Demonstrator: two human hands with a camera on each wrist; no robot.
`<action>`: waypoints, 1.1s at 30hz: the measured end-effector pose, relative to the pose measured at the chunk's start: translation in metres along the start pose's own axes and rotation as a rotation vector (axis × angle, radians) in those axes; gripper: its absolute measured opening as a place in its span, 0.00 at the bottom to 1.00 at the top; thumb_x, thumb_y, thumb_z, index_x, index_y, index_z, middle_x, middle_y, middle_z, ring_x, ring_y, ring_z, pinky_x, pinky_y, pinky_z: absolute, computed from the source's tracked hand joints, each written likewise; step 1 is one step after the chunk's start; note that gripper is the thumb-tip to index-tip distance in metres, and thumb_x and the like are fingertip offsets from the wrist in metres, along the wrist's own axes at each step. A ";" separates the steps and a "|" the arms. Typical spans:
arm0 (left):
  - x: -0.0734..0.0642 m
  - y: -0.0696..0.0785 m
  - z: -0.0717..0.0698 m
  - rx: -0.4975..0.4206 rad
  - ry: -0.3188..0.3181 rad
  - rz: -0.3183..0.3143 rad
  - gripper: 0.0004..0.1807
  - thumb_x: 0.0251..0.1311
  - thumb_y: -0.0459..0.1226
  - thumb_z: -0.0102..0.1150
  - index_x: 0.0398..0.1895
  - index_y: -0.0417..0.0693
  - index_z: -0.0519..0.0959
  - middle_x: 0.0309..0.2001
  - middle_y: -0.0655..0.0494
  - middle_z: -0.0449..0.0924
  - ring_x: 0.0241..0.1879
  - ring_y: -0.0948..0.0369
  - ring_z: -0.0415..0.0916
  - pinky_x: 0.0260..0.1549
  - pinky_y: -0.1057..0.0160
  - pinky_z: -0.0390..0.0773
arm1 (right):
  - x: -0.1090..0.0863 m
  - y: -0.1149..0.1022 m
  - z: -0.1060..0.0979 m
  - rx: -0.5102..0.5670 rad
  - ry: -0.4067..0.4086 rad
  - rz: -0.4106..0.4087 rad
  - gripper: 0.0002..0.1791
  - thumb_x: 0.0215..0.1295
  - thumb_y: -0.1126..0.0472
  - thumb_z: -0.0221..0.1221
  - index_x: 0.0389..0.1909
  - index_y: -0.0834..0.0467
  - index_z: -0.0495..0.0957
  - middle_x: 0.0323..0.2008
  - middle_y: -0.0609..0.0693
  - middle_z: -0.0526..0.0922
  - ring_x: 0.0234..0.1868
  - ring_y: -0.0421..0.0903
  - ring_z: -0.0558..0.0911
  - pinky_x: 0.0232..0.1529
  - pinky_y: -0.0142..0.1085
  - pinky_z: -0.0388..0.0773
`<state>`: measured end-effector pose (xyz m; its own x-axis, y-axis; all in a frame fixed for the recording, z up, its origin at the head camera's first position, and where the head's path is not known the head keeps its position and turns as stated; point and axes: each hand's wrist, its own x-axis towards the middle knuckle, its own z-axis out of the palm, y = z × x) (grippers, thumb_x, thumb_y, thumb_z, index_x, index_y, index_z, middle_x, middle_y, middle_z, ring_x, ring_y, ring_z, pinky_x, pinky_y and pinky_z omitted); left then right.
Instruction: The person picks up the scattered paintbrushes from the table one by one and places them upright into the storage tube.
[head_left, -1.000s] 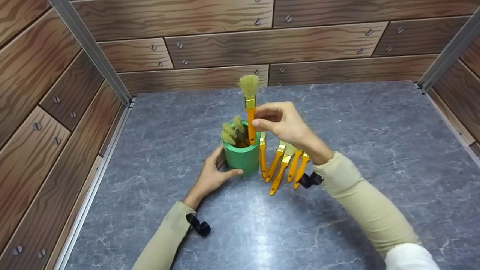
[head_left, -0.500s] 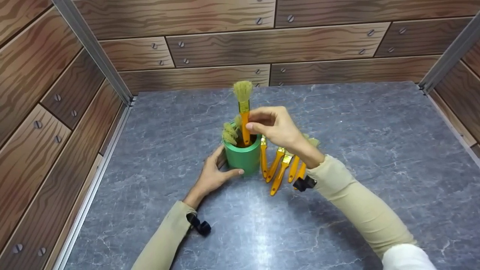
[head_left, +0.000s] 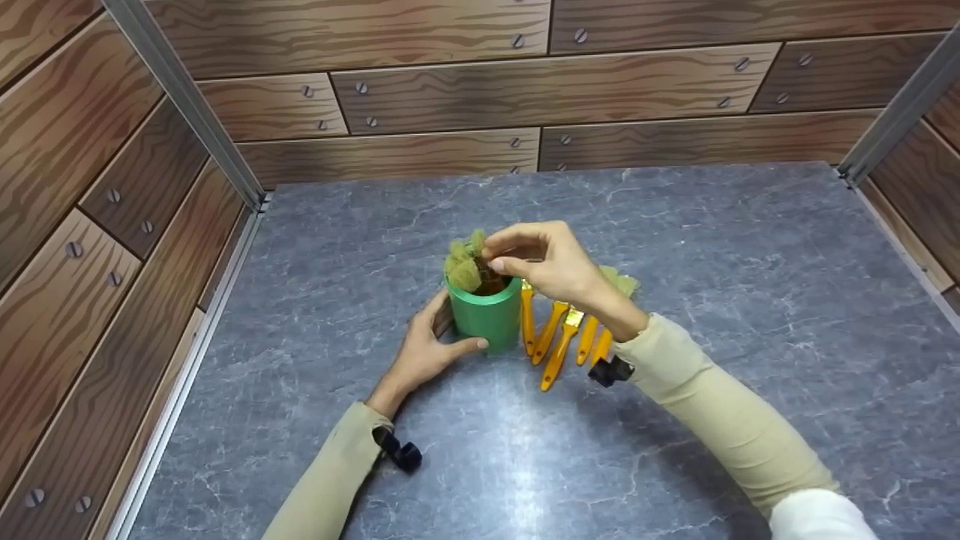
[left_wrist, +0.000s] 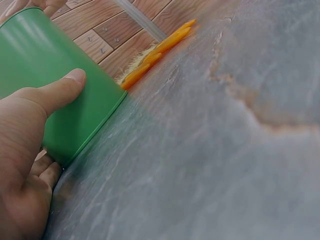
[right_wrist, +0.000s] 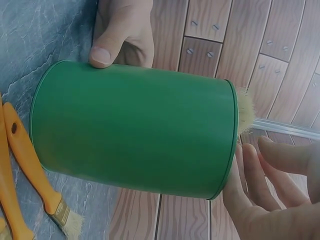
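A green can (head_left: 486, 322) stands upright on the table, with the bristle ends of several paintbrushes (head_left: 463, 274) showing at its mouth. My left hand (head_left: 424, 351) grips the can low down, thumb across the front and fingers behind. Over the can's right rim is my right hand (head_left: 559, 264); in the right wrist view, its thumb (right_wrist: 285, 155) and fingers are apart with nothing between them. Beside the can, several orange-handled paintbrushes (head_left: 559, 361) lie on the table, bristles away from me, partly covered by the right wrist in the head view.
Grey marbled tabletop (head_left: 300, 360) surrounds the can. Wood-patterned walls (head_left: 450, 97) close off the back and both sides, with a grey metal post (head_left: 180, 105) at the back left corner and another post (head_left: 892, 112) at the right.
The paintbrush my right hand pinched upright over the can has gone down into it, and the fingers have let go. My left hand has kept its hold on the can.
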<state>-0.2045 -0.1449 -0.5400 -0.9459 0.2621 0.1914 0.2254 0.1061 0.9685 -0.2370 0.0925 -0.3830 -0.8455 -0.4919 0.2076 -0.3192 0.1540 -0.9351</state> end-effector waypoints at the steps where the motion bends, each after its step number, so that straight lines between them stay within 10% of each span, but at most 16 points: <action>1: 0.000 0.000 0.000 0.001 0.001 -0.001 0.57 0.57 0.39 0.83 0.86 0.61 0.58 0.80 0.59 0.67 0.80 0.57 0.64 0.80 0.54 0.67 | 0.000 0.000 -0.001 -0.002 0.003 0.003 0.14 0.72 0.69 0.68 0.56 0.66 0.87 0.50 0.61 0.91 0.52 0.54 0.90 0.54 0.37 0.90; 33: -0.002 0.002 0.001 0.033 0.012 -0.033 0.60 0.55 0.42 0.84 0.87 0.56 0.56 0.83 0.54 0.62 0.81 0.53 0.62 0.81 0.54 0.66 | -0.060 0.035 -0.055 -0.237 0.112 0.153 0.14 0.69 0.64 0.71 0.53 0.64 0.87 0.49 0.60 0.90 0.49 0.56 0.90 0.49 0.31 0.89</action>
<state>-0.2016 -0.1447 -0.5385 -0.9557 0.2461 0.1614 0.2013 0.1462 0.9686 -0.2207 0.1743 -0.4121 -0.9294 -0.3516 0.1121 -0.2641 0.4213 -0.8676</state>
